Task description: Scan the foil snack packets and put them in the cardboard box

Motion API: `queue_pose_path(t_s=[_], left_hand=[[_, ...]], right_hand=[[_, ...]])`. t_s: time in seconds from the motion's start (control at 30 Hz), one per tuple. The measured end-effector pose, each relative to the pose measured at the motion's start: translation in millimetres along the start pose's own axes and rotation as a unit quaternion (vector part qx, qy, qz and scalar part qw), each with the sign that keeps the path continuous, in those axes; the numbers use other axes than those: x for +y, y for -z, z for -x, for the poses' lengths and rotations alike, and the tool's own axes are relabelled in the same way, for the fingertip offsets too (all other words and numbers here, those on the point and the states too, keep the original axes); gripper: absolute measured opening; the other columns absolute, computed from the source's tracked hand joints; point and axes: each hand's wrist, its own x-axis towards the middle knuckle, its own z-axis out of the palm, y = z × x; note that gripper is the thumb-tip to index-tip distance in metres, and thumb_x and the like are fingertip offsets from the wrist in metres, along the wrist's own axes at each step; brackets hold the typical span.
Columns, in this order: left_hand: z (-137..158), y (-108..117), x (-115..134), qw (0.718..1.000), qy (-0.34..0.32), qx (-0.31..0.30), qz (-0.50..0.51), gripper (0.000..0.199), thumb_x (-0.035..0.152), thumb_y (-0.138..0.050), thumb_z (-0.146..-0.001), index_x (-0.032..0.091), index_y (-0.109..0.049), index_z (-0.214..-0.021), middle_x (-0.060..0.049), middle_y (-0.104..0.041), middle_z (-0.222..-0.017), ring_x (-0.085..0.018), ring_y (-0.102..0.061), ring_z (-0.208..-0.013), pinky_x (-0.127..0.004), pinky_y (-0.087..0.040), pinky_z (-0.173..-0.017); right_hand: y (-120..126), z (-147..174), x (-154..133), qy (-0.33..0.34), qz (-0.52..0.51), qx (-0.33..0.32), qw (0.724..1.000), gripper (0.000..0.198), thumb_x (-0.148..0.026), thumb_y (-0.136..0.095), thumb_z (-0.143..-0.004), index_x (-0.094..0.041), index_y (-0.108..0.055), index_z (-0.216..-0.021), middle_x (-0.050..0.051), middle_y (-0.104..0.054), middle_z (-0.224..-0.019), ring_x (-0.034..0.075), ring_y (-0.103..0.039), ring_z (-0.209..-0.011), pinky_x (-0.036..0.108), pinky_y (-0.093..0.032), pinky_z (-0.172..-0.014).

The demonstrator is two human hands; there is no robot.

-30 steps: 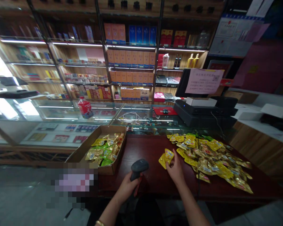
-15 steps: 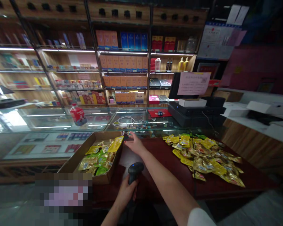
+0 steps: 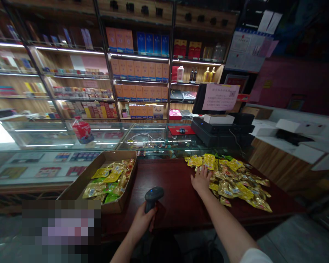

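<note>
My left hand is wrapped round the handle of a dark barcode scanner, its head raised above the front of the dark red table. Over on the right, my right hand reaches to the near left side of a pile of shiny snack packets, gold and yellow with a little green. Its fingers are spread and touch or hover just over the packets; the fingertips blend into the pile. Left of the scanner, an open cardboard box contains more gold, yellow and green packets.
Behind the table runs a glass display counter bearing a red-labelled jug, a white cable and a mouse on a red mat. A monitor and a black cash drawer stand at the back right. Stocked shelves line the wall.
My right hand has moved from beside the box's right edge across to the pile. A yellow packet that leaned on that edge now no longer shows there. My left hand keeps the scanner.
</note>
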Motion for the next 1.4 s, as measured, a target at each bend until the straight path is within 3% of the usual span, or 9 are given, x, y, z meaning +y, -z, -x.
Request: queue_pose_path(t_s=[0.37, 0.53, 0.63, 0.77, 0.93, 1.07, 1.2, 1.33, 1.4], left_hand=[[12.0, 0.0, 6.7, 1.000, -0.020, -0.014, -0.006, 0.042, 0.054, -0.074, -0.077, 0.018, -0.058, -0.093, 0.009, -0.052, -0.043, -0.010, -0.043, -0.031, -0.019, -0.032, -0.034], [12.0, -0.2, 4.6, 1.000, -0.017, -0.011, 0.001, 0.043, 0.054, -0.075, -0.076, 0.018, -0.059, -0.093, 0.008, -0.053, -0.045, -0.010, -0.044, -0.032, -0.019, -0.032, -0.035], [13.8, 0.2, 7.0, 1.000, -0.016, -0.016, 0.002, 0.043, 0.053, -0.075, -0.076, 0.018, -0.059, -0.093, 0.008, -0.054, -0.048, -0.010, -0.045, -0.033, -0.019, -0.033, -0.035], [15.0, 1.0, 9.4, 1.000, -0.019, -0.022, 0.001, 0.043, 0.054, -0.075, -0.075, 0.019, -0.058, -0.093, 0.008, -0.053, -0.047, -0.010, -0.045, -0.032, -0.020, -0.033, -0.035], [14.6, 0.5, 10.1, 0.999, -0.021, -0.025, -0.006, 0.044, 0.055, -0.074, -0.076, 0.018, -0.058, -0.093, 0.008, -0.052, -0.045, -0.011, -0.044, -0.032, -0.020, -0.033, -0.035], [16.1, 0.0, 12.3, 0.999, -0.019, -0.024, -0.008, 0.042, 0.054, -0.074, -0.076, 0.019, -0.057, -0.092, 0.009, -0.052, -0.044, -0.011, -0.043, -0.032, -0.020, -0.031, -0.034], [17.4, 0.6, 13.2, 0.999, -0.025, -0.024, -0.005, 0.042, 0.054, -0.075, -0.076, 0.019, -0.057, -0.092, 0.009, -0.052, -0.045, -0.010, -0.042, -0.032, -0.020, -0.029, -0.035], [14.7, 0.8, 8.6, 0.999, -0.020, -0.026, -0.014, 0.044, 0.056, -0.074, -0.076, 0.019, -0.057, -0.093, 0.009, -0.051, -0.044, -0.010, -0.042, -0.032, -0.020, -0.031, -0.035], [13.0, 0.6, 5.9, 0.999, -0.019, -0.025, -0.016, 0.046, 0.057, -0.074, -0.076, 0.018, -0.057, -0.093, 0.009, -0.051, -0.044, -0.010, -0.042, -0.032, -0.020, -0.033, -0.035]], right_hand=[[15.4, 83.0, -29.4, 0.093, -0.153, 0.066, 0.982, 0.035, -0.032, -0.042, -0.102, -0.021, -0.074, -0.112, 0.016, -0.066, -0.135, 0.032, -0.059, -0.124, 0.057, -0.028, -0.112], [16.4, 83.3, -28.5, -0.011, -0.138, 0.123, 0.983, 0.051, -0.036, -0.055, -0.092, -0.009, -0.060, -0.135, 0.027, -0.049, -0.152, 0.042, -0.042, -0.141, 0.060, -0.027, -0.113], [15.7, 83.7, -30.3, -0.038, -0.130, 0.112, 0.984, 0.055, -0.038, -0.048, -0.096, -0.009, -0.056, -0.141, 0.027, -0.052, -0.150, 0.045, -0.037, -0.144, 0.071, -0.019, -0.113], [16.9, 85.2, -30.0, 0.018, -0.144, 0.101, 0.984, 0.038, -0.033, -0.046, -0.098, -0.019, -0.073, -0.121, 0.020, -0.052, -0.153, 0.044, -0.031, -0.149, 0.075, -0.011, -0.114], [19.0, 83.1, -30.3, 0.168, -0.205, 0.068, 0.962, 0.038, -0.021, -0.043, -0.099, -0.018, -0.071, -0.124, 0.015, -0.064, -0.141, 0.028, -0.055, -0.131, 0.047, -0.037, -0.114], [17.8, 81.9, -35.5, 0.127, -0.161, 0.065, 0.977, 0.047, -0.032, -0.051, -0.099, -0.018, -0.060, -0.143, 0.019, -0.055, -0.152, 0.036, -0.046, -0.140, 0.055, -0.034, -0.114], [19.9, 83.5, -37.4, 0.115, -0.140, 0.069, 0.981, 0.040, -0.035, -0.053, -0.099, -0.026, -0.066, -0.136, 0.017, -0.050, -0.157, 0.040, -0.036, -0.149, 0.068, -0.018, -0.117], [21.3, 85.5, -32.3, 0.215, -0.192, 0.072, 0.955, 0.032, -0.032, -0.047, -0.103, -0.026, -0.078, -0.105, 0.010, -0.065, -0.142, 0.029, -0.052, -0.136, 0.053, -0.030, -0.117], [19.1, 85.4, -30.4, 0.228, -0.202, 0.067, 0.950, 0.029, -0.037, -0.052, -0.101, -0.025, -0.077, -0.107, 0.010, -0.068, -0.136, 0.029, -0.057, -0.130, 0.048, -0.036, -0.113]])
